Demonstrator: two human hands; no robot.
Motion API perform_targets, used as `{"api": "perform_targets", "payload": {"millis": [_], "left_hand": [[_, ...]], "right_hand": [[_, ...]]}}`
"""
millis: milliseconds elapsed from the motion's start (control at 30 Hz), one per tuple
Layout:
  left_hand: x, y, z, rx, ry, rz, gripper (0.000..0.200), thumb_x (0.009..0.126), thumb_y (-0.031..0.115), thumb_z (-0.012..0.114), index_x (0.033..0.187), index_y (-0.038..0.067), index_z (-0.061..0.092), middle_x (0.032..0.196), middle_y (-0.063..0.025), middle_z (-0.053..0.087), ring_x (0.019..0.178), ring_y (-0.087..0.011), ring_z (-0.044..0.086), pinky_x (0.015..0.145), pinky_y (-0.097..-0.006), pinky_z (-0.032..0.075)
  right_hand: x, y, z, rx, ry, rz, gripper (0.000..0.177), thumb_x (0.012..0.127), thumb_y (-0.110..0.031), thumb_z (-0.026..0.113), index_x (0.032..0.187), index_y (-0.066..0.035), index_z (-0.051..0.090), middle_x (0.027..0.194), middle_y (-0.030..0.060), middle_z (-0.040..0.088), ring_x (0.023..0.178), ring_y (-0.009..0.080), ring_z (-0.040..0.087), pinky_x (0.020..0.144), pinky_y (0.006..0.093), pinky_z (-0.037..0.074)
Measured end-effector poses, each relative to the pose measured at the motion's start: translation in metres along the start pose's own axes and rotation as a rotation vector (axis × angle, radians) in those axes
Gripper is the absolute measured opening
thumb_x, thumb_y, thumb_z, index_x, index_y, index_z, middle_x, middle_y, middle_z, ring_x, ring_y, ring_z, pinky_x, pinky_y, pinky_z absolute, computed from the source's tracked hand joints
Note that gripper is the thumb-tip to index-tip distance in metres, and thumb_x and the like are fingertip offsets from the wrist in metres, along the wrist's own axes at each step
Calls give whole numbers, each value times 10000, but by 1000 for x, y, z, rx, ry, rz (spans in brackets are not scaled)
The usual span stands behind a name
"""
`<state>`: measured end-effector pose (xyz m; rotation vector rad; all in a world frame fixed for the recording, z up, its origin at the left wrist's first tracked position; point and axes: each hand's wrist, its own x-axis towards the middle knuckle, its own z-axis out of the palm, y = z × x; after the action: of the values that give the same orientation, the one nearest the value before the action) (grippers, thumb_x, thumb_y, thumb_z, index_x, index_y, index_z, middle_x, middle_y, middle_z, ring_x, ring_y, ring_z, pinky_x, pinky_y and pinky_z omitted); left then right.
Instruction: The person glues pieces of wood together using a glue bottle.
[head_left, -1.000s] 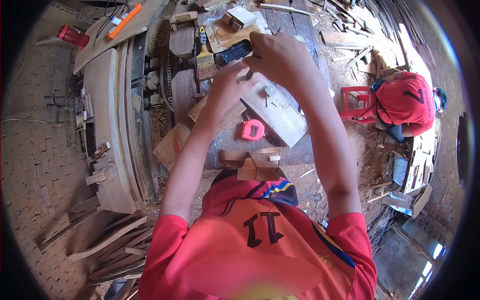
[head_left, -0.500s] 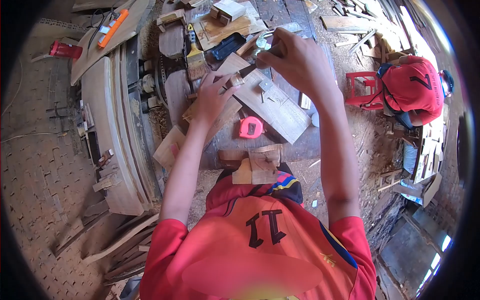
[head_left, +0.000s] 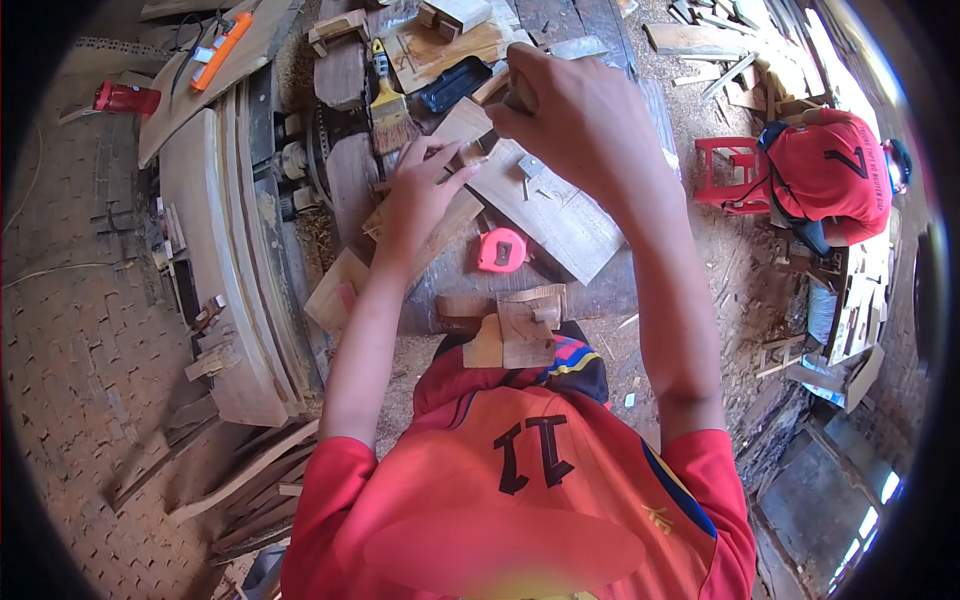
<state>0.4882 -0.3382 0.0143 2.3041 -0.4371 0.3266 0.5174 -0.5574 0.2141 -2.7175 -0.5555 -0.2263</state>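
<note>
Nearest the person, at six o'clock, a cluster of small tan wooden offcuts [head_left: 512, 335] sits on the edge of the dark, dusty workbench [head_left: 470, 285]. Just beyond them, towards twelve, lies a round pink tape measure [head_left: 502, 250]. At its ten o'clock the left hand [head_left: 412, 198] rests on a strip of wood, thumb and fingertips closed lightly on a small pale wooden block [head_left: 471, 152]. The block stands on the near-left end of a long flat pale wooden board [head_left: 560, 210]. At one o'clock from the block and almost touching it, the right hand [head_left: 578, 112] hangs above the board. Its fingers are curled tight round a slim dark tool [head_left: 496, 140], of which only the tip shows, pointing down at the block; what kind of tool it is I cannot tell. Farther off, at eleven o'clock from the left hand, a yellow-handled paintbrush [head_left: 390, 108] lies beside a black oblong tray [head_left: 452, 86]. Well away at three o'clock, a co-worker in a red shirt [head_left: 830, 170] bends beside a red plastic stool [head_left: 728, 178].
</note>
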Motion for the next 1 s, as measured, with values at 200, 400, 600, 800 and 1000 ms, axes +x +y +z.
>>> {"api": "perform_targets", "payload": {"millis": [200,400,600,800,1000], "left_hand": [[1,3,-3,-4,-13,-30,417,842,205,918,1208,37,812,1127,-126,715,1083,-311,696,974,-425,548],[1,-2,1,-9,14,3,410,843,194,920,1203,32,808,1100,-112,716,1043,-299,703,932,-424,564],[2,-4,0,-15,30,28,401,837,191,926,1187,32,810,1079,-98,716,1012,-288,706,907,-419,573],[2,-2,-4,-5,0,3,434,840,209,925,1228,62,798,1116,-104,722,1040,-291,705,914,-419,572],[32,50,-22,-200,-53,-97,342,860,169,898,1168,83,779,1113,-132,774,953,-298,756,824,-405,586]], "right_hand": [[11,-4,7,-12,-34,-13,255,894,-278,769,937,-45,675,670,153,709,719,379,753,674,501,598],[19,-9,-2,-29,-61,-72,255,890,-281,782,920,-39,705,694,164,720,725,382,755,691,494,603],[25,-13,12,-24,-91,-67,249,891,-252,779,948,-30,682,732,175,724,757,380,756,706,504,597],[16,-14,20,48,-9,-63,243,904,-245,760,955,-44,632,739,186,709,773,415,739,707,524,589],[13,-10,14,38,-28,9,256,923,-266,746,934,-52,605,729,187,693,754,426,722,691,540,561]]}}
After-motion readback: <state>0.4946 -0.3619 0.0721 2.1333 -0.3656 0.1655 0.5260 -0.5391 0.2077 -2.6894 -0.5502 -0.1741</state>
